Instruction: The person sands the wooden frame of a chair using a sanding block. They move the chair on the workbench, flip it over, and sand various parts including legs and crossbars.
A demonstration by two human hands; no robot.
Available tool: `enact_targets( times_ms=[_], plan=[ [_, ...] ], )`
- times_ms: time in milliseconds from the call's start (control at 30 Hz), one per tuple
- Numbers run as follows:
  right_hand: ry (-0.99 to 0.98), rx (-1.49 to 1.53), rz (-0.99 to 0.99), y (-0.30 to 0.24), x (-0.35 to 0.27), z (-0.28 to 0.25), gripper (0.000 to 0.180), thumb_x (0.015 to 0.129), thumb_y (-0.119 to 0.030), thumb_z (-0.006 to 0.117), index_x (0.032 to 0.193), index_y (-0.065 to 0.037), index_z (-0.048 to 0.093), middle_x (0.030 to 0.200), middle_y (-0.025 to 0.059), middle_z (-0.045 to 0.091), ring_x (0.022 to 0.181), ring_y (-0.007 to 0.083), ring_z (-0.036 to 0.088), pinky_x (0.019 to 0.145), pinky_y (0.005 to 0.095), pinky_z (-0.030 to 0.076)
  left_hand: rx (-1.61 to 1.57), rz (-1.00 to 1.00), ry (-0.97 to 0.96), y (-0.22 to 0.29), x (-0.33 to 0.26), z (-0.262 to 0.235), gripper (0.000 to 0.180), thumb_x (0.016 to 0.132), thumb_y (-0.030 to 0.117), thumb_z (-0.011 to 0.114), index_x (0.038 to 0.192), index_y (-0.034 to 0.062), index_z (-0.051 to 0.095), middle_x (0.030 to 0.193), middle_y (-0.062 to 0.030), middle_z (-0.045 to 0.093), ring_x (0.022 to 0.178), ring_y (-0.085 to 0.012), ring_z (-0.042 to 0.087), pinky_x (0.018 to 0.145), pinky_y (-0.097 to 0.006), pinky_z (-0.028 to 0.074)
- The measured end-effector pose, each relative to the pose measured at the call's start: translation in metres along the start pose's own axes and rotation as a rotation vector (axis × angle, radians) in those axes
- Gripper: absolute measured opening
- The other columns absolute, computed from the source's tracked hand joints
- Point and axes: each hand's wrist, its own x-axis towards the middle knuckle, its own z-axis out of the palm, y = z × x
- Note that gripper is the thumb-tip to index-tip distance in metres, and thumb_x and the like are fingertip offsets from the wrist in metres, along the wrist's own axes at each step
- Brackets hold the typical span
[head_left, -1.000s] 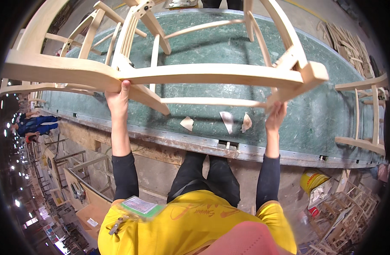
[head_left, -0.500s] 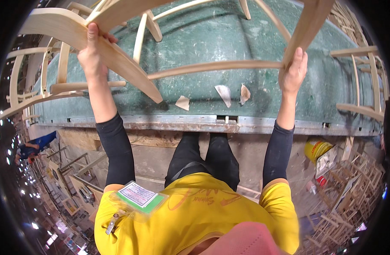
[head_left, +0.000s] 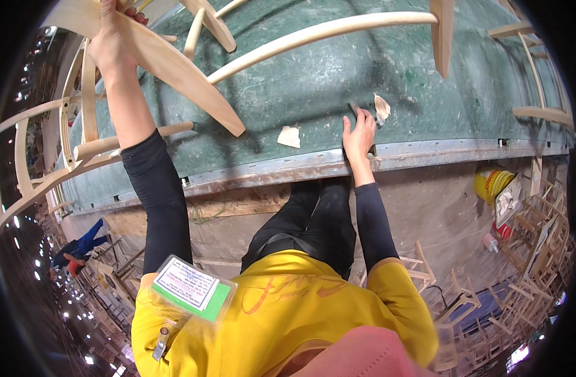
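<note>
In the upper left, my left hand (head_left: 114, 44) is closed around a broad curved leg of a pale wooden chair frame (head_left: 193, 93). The frame reaches across the bench, with a thin rail (head_left: 325, 31) running to another leg (head_left: 443, 38). By the bench's near edge, my right hand (head_left: 360, 137) is down on the green surface, thumb and fingers drawn together on a small torn piece of sandpaper. Only a dark edge of that piece (head_left: 353, 109) shows at the fingertips. Other torn pieces lie beside it, one to the right (head_left: 381, 109) and one to the left (head_left: 289, 137).
The green bench top (head_left: 281, 94) ends in a metal edge strip (head_left: 269, 166) before my legs. More wooden frames stand at left (head_left: 90, 100) and right (head_left: 542, 113). A yellow bucket (head_left: 492, 182) is on the floor at right. Another person (head_left: 77, 251) is far left.
My right hand has let go of the chair frame's right leg and come down left to the middle sandpaper piece. My left hand keeps its hold. The view has shifted.
</note>
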Motion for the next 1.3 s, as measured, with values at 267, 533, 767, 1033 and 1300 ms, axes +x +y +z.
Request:
enact_targets(
  times_ms=[267, 533, 767, 1033, 1300],
  plan=[
    [0.065, 0.052, 0.061, 0.018, 0.002, 0.021, 0.026, 0.082, -0.017, 0.071, 0.108, -0.011, 0.067, 0.108, 0.0077, 0.060, 0.107, 0.0304, 0.053, 0.091, 0.0427, 0.043, 0.002, 0.067, -0.141, -0.003, 0.042, 0.003, 0.049, 0.081, 0.051, 0.074, 0.100, 0.0072, 0.063, 0.069, -0.0051, 0.060, 0.056, -0.0165, 0.057, 0.053, -0.032, 0.049],
    [0.043, 0.196, 0.027, 0.040, -0.004, 0.014, 0.023, 0.083, -0.014, 0.070, 0.105, -0.011, 0.068, 0.105, 0.0094, 0.063, 0.102, 0.0321, 0.055, 0.091, 0.0416, 0.043, -0.063, -0.058, -0.200, -0.019, 0.114, -0.004, 0.046, 0.080, 0.045, 0.077, 0.099, 0.0054, 0.063, 0.074, -0.0070, 0.059, 0.059, -0.0187, 0.058, 0.059, -0.034, 0.053],
    [0.050, 0.206, 0.009, 0.039, -0.005, 0.009, 0.023, 0.083, -0.015, 0.070, 0.106, -0.011, 0.068, 0.104, 0.0098, 0.063, 0.101, 0.0312, 0.056, 0.090, 0.0411, 0.043, -0.058, -0.090, -0.215, -0.021, 0.124, 0.001, 0.046, 0.079, 0.044, 0.079, 0.098, 0.0064, 0.062, 0.075, -0.0061, 0.058, 0.058, -0.0183, 0.057, 0.059, -0.033, 0.054],
    [0.110, 0.195, 0.105, 0.035, -0.007, 0.012, 0.022, 0.083, -0.030, 0.073, 0.089, -0.009, 0.070, 0.117, 0.0124, 0.056, 0.109, 0.0331, 0.051, 0.093, 0.0428, 0.042, -0.012, -0.042, -0.111, -0.008, 0.098, 0.020, 0.050, 0.080, 0.042, 0.079, 0.099, -0.0014, 0.064, 0.076, -0.0101, 0.062, 0.055, -0.0164, 0.059, 0.052, -0.031, 0.054],
    [-0.065, 0.006, 0.119, 0.005, -0.021, -0.007, 0.038, 0.073, -0.014, 0.080, 0.105, -0.011, 0.060, 0.121, 0.0126, 0.054, 0.118, 0.0326, 0.049, 0.095, 0.0472, 0.040, -0.020, -0.048, -0.116, -0.009, 0.097, 0.018, 0.053, 0.077, 0.045, 0.080, 0.098, -0.0013, 0.064, 0.075, -0.0091, 0.060, 0.054, -0.0166, 0.057, 0.052, -0.031, 0.053]
  ],
)
